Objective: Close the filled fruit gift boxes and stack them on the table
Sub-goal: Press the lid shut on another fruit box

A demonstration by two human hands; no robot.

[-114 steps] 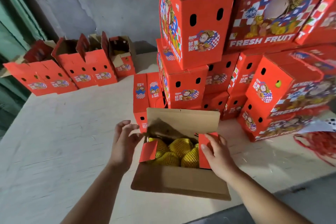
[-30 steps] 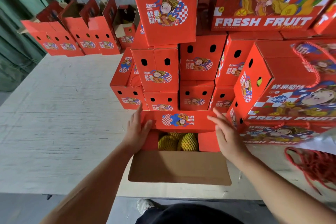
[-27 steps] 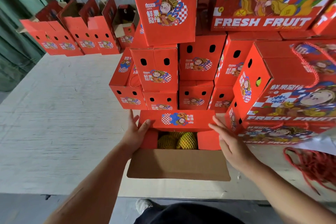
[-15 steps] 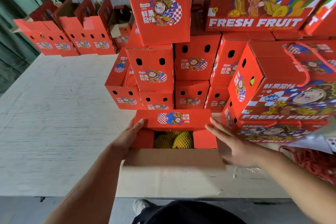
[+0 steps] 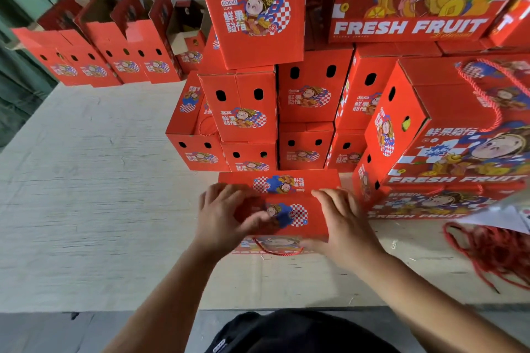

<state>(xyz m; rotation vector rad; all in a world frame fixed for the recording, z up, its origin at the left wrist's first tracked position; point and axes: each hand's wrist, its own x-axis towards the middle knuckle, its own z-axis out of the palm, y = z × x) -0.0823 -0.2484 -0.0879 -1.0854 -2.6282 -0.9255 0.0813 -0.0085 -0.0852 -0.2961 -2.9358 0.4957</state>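
Note:
The red fruit gift box point(image 5: 298, 210) stands on the table near its front edge, right in front of me. Both of its red top flaps lie folded down and meet across the middle, so the fruit inside is hidden. My left hand point(image 5: 226, 218) presses on the left part of the lid, fingers spread and thumb across the near flap. My right hand point(image 5: 347, 226) lies flat on the lid's right edge, its thumb along the front. A red rope handle point(image 5: 275, 251) shows on the box's front face.
Directly behind the box rises a stack of closed red boxes point(image 5: 246, 112). Larger "FRESH FRUIT" boxes point(image 5: 459, 137) crowd the right. Open boxes point(image 5: 129, 51) line the far left. A bundle of red rope point(image 5: 493, 252) lies at the right. Pale wooden table point(image 5: 100, 180) spreads to the left.
The near brown flap has been folded over onto the box, covering the fruit. Both hands moved from the box's sides onto its closed top.

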